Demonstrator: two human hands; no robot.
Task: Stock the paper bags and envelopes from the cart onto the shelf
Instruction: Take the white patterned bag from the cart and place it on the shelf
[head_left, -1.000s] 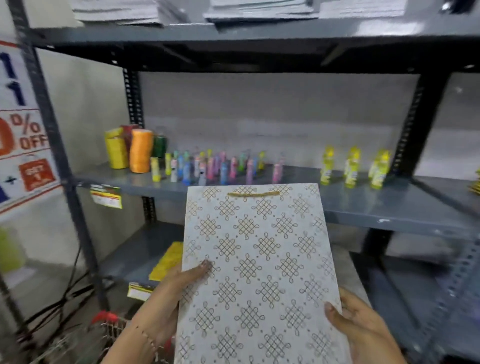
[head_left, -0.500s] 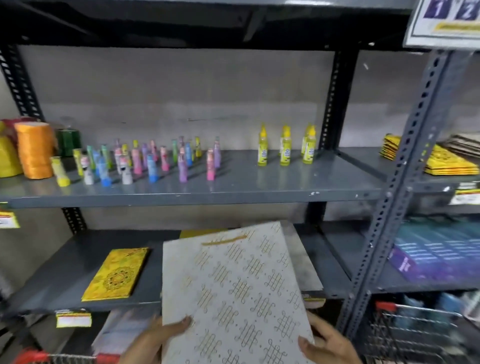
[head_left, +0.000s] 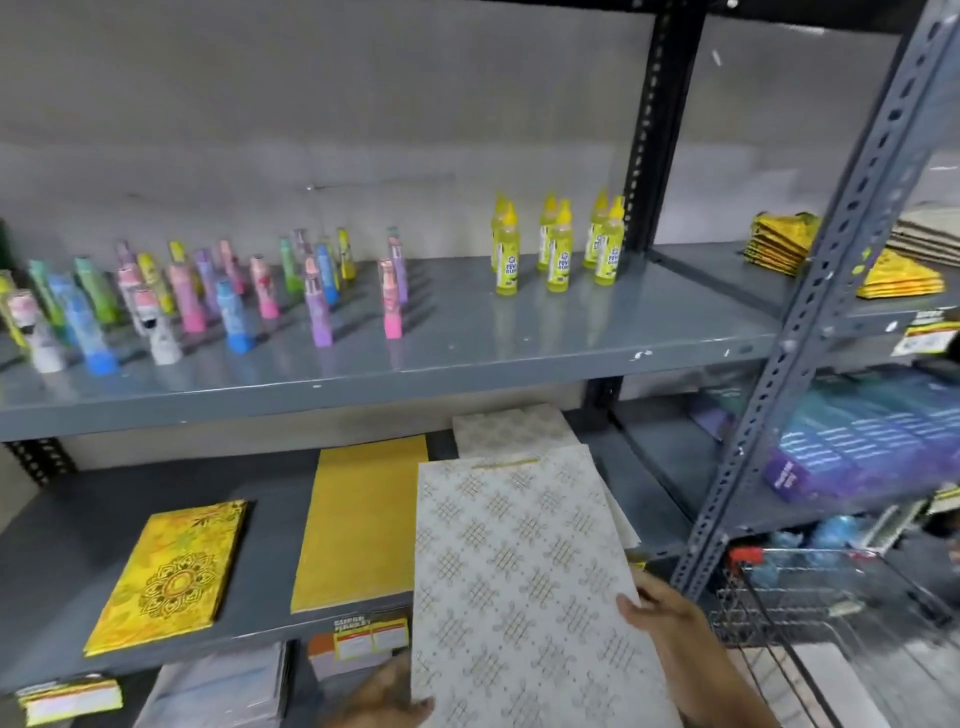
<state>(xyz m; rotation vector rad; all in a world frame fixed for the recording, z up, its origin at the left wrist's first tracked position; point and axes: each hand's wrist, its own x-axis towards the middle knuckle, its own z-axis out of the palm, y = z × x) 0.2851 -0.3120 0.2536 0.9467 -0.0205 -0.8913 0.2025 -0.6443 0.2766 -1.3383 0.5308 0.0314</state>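
I hold a white paper bag (head_left: 524, 582) with a gold lattice pattern and a gold handle. My left hand (head_left: 382, 699) grips its lower left corner and my right hand (head_left: 670, 623) grips its right edge. The bag is tilted over the front of the lower grey shelf (head_left: 67, 525), above a stack of matching white bags (head_left: 511, 428). To its left on that shelf lie a plain yellow bag (head_left: 358, 525) and a yellow mandala-print envelope (head_left: 171, 571).
The upper shelf (head_left: 467, 343) carries several coloured small bottles (head_left: 208, 296) and yellow glue bottles (head_left: 558, 244). A slotted upright post (head_left: 810, 312) stands to the right. Behind it are yellow packets (head_left: 784, 244), purple boxes (head_left: 857, 441) and a wire cart (head_left: 810, 603).
The view has dropped and swung right from the upper shelf to the lower one. The white bag has moved down and forward over the stack of matching bags, still in both hands.
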